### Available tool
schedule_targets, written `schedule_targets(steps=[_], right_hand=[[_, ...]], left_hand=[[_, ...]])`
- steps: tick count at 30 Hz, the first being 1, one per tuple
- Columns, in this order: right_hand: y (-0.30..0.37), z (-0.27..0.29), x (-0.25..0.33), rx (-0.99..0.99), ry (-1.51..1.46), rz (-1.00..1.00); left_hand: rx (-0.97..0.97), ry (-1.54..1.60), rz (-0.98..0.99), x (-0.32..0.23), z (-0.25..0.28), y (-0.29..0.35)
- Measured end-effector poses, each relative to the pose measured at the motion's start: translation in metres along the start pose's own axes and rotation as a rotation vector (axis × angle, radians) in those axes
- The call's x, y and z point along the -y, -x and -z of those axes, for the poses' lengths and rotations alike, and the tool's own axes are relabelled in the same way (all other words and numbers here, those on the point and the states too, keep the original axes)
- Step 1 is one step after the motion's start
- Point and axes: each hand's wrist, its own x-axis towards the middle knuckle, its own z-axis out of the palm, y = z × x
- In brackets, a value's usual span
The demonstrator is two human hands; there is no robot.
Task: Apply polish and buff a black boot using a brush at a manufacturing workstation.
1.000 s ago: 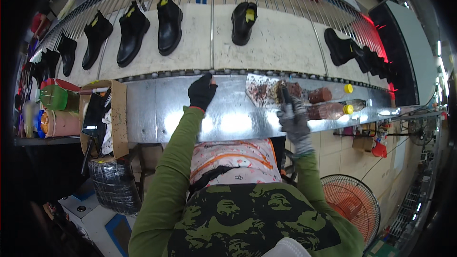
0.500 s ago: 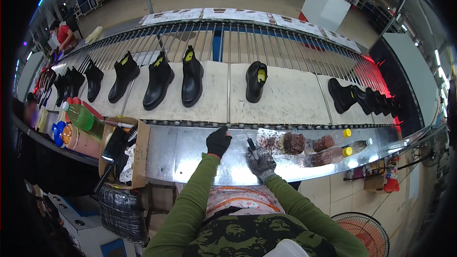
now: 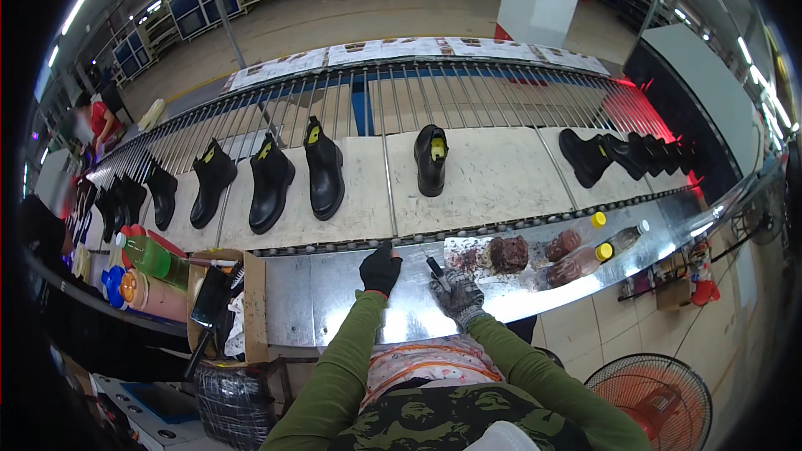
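My left hand [image 3: 381, 269], in a black fingerless glove, rests closed on the metal counter [image 3: 288, 296] near its far edge. Nothing shows in its curled fingers. To its right, my right hand [image 3: 460, 299] wears a grey patterned glove and is closed on a slim black-handled tool [image 3: 435, 267]. The tool points up and away; its thin tip is too small to make out. Beyond my hands, a black ankle boot [image 3: 431, 160] with yellow lining stands on the pale conveyor mat. Another black boot [image 3: 326, 170] stands to its left, in a row of several.
A stained sheet [image 3: 468, 277] bears a dark brown lump [image 3: 508, 255], beside bottles with yellow caps [image 3: 576, 266]. At left, a cardboard box [image 3: 256, 309] holds brushes, near a green bottle [image 3: 153, 259]. More boots [image 3: 585, 159] line the right end. A fan [image 3: 656, 405] stands lower right.
The view has tilted up and turned slightly right, so boots and counter sit lower in the picture. My hands keep nearly the same place on the counter, the right still gripping the tool.
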Motion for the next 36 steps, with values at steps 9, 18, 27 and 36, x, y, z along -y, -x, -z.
schedule_targets(steps=[9,18,27,36], right_hand=[[0.003,-0.002,0.000,-0.020,-0.019,-0.021],[-0.002,-0.003,0.000,0.013,-0.022,-0.007],[-0.004,-0.014,-0.014,0.146,-0.018,-0.015],[-0.006,-0.007,-0.011,0.218,-0.168,-0.004]], left_hand=[[-0.028,0.057,-0.015,0.004,-0.001,0.005],[-0.061,0.065,-0.036,0.006,-0.001,0.004],[-0.099,0.071,-0.070,0.014,-0.005,0.011],[-0.730,-0.147,0.162,0.116,0.010,-0.116]])
